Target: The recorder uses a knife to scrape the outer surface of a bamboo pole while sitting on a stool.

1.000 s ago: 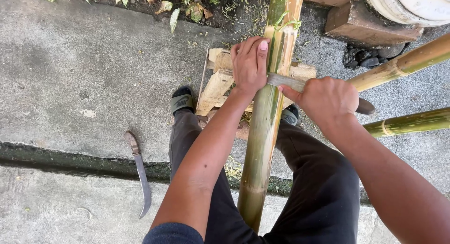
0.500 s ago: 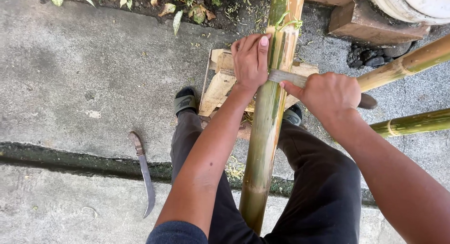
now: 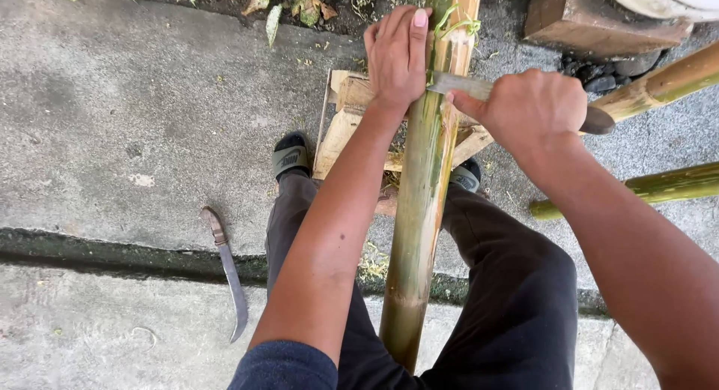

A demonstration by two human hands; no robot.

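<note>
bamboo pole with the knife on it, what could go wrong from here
1. The left hand rests on the pole right beside the blade; a slip could cut those fingers.
2. The pole runs between the legs, so a glancing blade might reach them.
3. A curved knife lies by the left foot.

A curved sickle [image 3: 228, 274] lies on the concrete, well left of the left hand. Two bamboo poles [image 3: 659, 83] lie right of the right hand, a wooden block [image 3: 592, 19] beyond it.
</note>
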